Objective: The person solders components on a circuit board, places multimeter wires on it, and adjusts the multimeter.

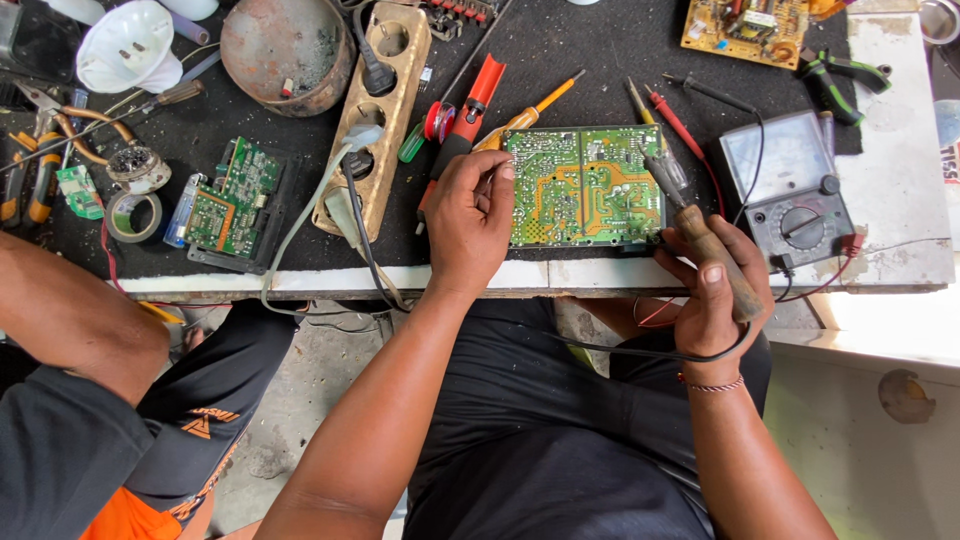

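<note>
A green circuit board (585,185) lies solder side up on the black mat near the bench's front edge. My left hand (468,218) rests at the board's left edge, fingers curled and pinched together; what they pinch is too thin to make out. My right hand (712,290) grips the wooden handle of a soldering iron (690,215), its metal tip resting over the board's right part. The iron's black cord loops under my right wrist.
An analog multimeter (790,190) with red and black probes sits right of the board. A red desoldering pump (470,105), screwdrivers, a wooden power strip (378,110), a second board (232,200), tape, pliers and a rusty bowl (285,50) crowd the left. Another person's arm (80,320) is at left.
</note>
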